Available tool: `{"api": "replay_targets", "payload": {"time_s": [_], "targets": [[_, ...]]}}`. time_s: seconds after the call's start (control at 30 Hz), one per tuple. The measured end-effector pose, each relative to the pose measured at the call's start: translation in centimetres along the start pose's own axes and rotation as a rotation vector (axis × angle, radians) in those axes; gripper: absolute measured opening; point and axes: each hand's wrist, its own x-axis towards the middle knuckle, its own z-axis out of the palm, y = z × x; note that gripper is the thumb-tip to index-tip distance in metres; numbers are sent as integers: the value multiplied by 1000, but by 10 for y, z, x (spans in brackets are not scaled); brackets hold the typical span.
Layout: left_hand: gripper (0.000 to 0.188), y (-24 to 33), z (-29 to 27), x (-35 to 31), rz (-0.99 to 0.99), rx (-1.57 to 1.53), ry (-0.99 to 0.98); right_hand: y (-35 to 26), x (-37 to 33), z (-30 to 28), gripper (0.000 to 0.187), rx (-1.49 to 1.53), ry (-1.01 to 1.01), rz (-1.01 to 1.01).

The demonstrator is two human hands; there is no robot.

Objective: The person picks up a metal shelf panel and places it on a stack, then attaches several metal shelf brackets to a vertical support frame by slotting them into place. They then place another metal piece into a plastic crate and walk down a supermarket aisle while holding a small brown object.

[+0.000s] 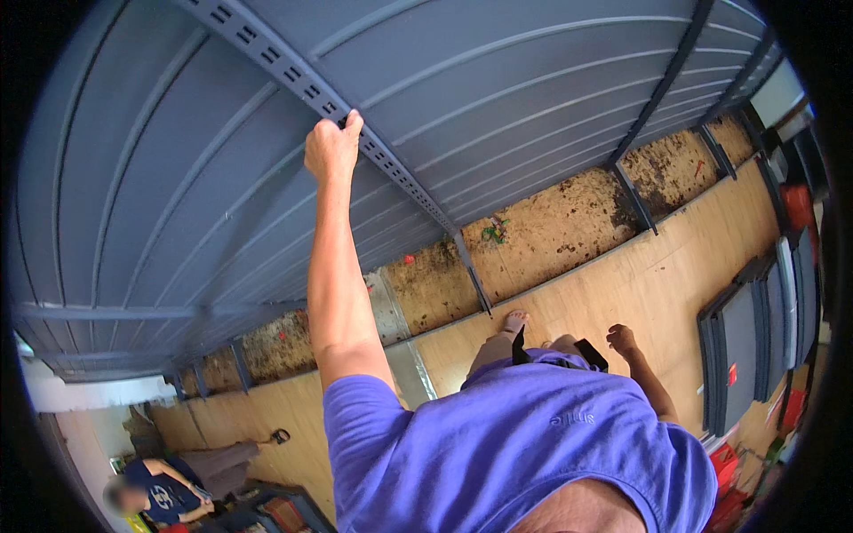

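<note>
My left arm is stretched up and forward. My left hand [330, 149] is closed on the edge of a long grey slotted metal upright [306, 82], with the thumb pressed against it. The upright runs up the front of a tall grey metal shelving wall [498, 80] with ribbed panels. Lower down, my right hand [622, 339] hangs by my side over the wooden floor. It holds nothing that I can see, and its fingers are loosely bent and apart. What my left fingers touch behind the upright is hidden.
Stained boards [551, 235] with bits of debris lie under the shelving, crossed by its grey feet [635, 200]. Grey panels [737, 355] are stacked at the right, near red crates [724, 471]. Another person [169, 489] sits at the lower left beside a dark bin [275, 511].
</note>
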Motion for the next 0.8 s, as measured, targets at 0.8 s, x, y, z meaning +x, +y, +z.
{"api": "replay_targets", "payload": {"time_s": [0.8], "targets": [[19, -185, 100, -616, -999, 5, -1096, -31, 184, -29, 30, -323, -438, -395]]}}
